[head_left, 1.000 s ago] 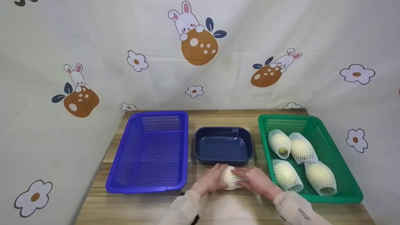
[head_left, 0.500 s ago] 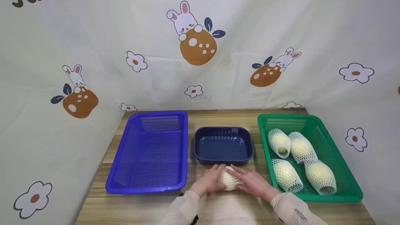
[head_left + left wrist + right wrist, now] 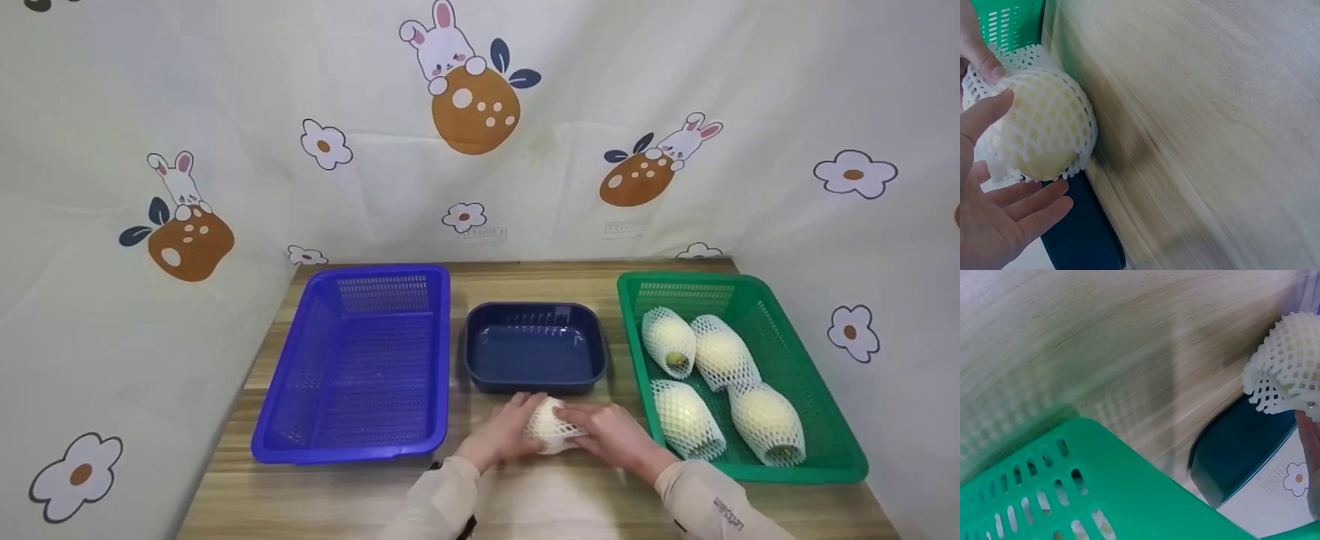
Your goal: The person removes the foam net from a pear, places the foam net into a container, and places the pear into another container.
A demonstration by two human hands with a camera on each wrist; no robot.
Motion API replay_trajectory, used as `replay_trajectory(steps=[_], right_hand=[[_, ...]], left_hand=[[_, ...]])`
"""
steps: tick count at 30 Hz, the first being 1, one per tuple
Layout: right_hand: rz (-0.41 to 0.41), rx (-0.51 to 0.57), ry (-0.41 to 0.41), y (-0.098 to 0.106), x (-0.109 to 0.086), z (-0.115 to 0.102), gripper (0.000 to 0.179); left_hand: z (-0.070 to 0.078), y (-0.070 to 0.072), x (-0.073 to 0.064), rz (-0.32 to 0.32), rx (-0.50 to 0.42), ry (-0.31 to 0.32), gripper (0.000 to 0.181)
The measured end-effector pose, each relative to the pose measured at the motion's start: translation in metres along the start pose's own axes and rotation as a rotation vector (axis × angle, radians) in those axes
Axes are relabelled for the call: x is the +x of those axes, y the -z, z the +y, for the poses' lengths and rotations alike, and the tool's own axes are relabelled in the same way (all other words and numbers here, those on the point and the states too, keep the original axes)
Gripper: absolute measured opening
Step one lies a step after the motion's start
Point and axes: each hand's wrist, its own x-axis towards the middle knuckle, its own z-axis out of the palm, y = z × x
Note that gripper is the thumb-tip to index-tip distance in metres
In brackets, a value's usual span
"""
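A pale yellow fruit in a white foam net sleeve lies at the front middle, between both hands. My left hand holds its left side; in the left wrist view the thumb is at the net and the fingers curve below the fruit's bare end. From the other side my right hand grips the sleeve, its thumb against the mesh. The loose net edge hangs open on the right-hand side. Directly behind the hands stands a dark blue tray with nothing in it.
On the left is an empty blue-purple basket. A green basket at the right holds several netted fruits, such as one near its front corner. The wooden table meets a printed cloth backdrop behind.
The right hand's fingers have shifted from the top of the fruit back onto its right side, over the net. The left hand stays nearly in place, and the baskets and tray have not moved.
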Motion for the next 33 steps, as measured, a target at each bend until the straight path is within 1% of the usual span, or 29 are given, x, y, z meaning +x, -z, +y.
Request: replay_trajectory(steps=[2, 6, 8, 10, 12, 18, 22, 26, 28, 30, 33], right_hand=[[-0.039, 0.012, -0.048, 0.001, 0.0004, -0.0013, 0.051], [-0.15, 0.069, -0.16, 0.0001, -0.0006, -0.0041, 0.068], [-0.193, 0.099, -0.188, -0.0016, -0.0013, -0.0054, 0.072], [-0.209, 0.113, -0.196, -0.0034, -0.0017, -0.0066, 0.072], [-0.195, 0.109, -0.185, -0.005, -0.0022, -0.0074, 0.071], [-0.076, 0.054, -0.126, -0.0052, -0.0029, -0.0058, 0.061], [-0.033, 0.016, -0.093, -0.0034, -0.0037, -0.0036, 0.054], [0.034, -0.017, -0.052, -0.0042, -0.0051, -0.0015, 0.046], [0.058, -0.024, -0.045, -0.0044, -0.0055, -0.0011, 0.044], [0.054, -0.024, -0.056, -0.004, -0.0055, -0.0013, 0.044], [-0.008, -0.005, -0.099, -0.0024, -0.0051, -0.0025, 0.052]], left_hand=[[0.0, 0.0002, 0.0004, 0.001, 0.004, -0.009, 0.07], [0.0007, 0.0009, -0.0001, 0.004, 0.017, -0.038, 0.068], [0.0007, 0.0005, -0.0006, 0.0, 0.008, -0.041, 0.068], [0.0005, 0.0001, -0.0008, -0.005, -0.003, -0.028, 0.071], [0.0003, -0.0003, -0.0012, -0.003, -0.012, -0.012, 0.075], [-0.0011, -0.0012, -0.0039, 0.033, 0.009, 0.006, 0.077], [-0.0019, -0.0006, -0.0055, 0.026, -0.014, 0.038, 0.078], [-0.0022, -0.0007, -0.0055, 0.021, -0.025, 0.03, 0.079], [-0.0024, -0.0012, -0.0051, 0.027, -0.023, 0.021, 0.078], [-0.0028, -0.0016, -0.0048, 0.029, -0.018, 0.016, 0.078], [-0.0035, -0.0023, -0.0047, 0.033, -0.006, 0.007, 0.076]])
